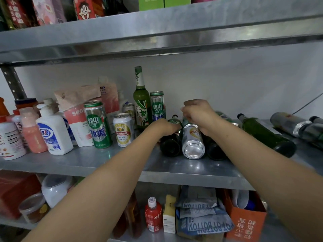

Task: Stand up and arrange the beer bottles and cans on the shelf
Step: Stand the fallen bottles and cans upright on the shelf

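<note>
Currently the dark bottle (170,145), lying just left of the silver can (193,142), is gripped near its neck by the left hand (164,127). The right hand (197,114) is curled above the can — what it holds cannot be told. Once the bottle is lifted, the can could be set rolling off the shelf (104,165). Upright cans (97,123) crowd the space left of the can; fallen bottles (267,135) lie to its right.

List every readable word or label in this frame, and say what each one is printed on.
"LAOIHAN": tall green can and the green can behind.
"雪花": upright green bottle.
"POT BOTTOM", upside down: blue packets below.
"STAIN": white bottle, far left.
"sea", cut off: pink pouch.
Too blurred: short gold can, soap bottle.
</note>
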